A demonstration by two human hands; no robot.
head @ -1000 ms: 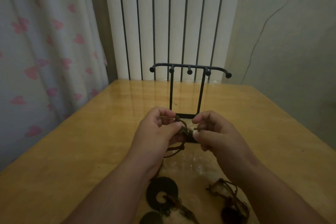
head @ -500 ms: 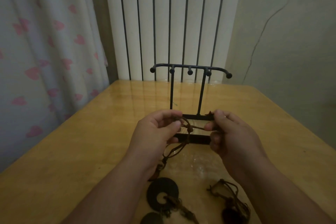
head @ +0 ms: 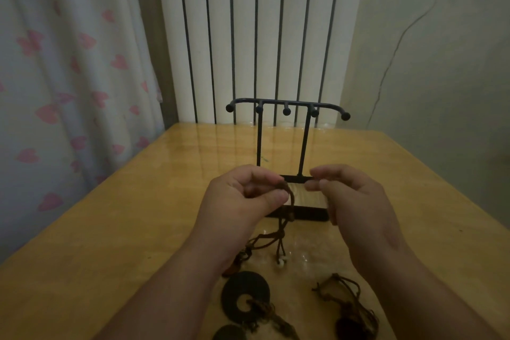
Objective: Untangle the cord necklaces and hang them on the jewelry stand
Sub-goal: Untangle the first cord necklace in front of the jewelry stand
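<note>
Here, the cord necklace (head: pixel 287 217) hangs just in front of the base of the jewelry stand (head: pixel 306 214). My left hand (head: pixel 242 199) pinches its upper end between thumb and curled forefinger. From that pinch the brown cord arcs over and drops across the stand's front bar. Below that it splits into several strands that reach the table (head: pixel 138 229) on the near side of the stand. One strand ends in small white beads (head: pixel 281 261).

My right hand (head: pixel 356 201) is raised level with the left, in front of the stand's base and to its right. A gap separates the two hands. Its fingers are curled and its thumb and forefinger are close together, but they are blurred. I cannot tell whether they grip any part of the cord.

The stand is upright on the table beyond my hands. Its two posts carry a top bar with ball-tipped pegs, none bearing a necklace.

Nearer to me than the stand, a black ring pendant (head: pixel 244 295) lies flat with cord knotted through its hole. A second dark disc (head: pixel 229 334) sits just nearer at the picture's edge. To the near right of the stand lies another tangle of brown cord (head: pixel 350 303).

Behind the stand rises a white ribbed radiator (head: pixel 248 36). A curtain with pink hearts (head: pixel 69 77) hangs to its left, and a plain wall (head: pixel 441 63) stands to its right.
</note>
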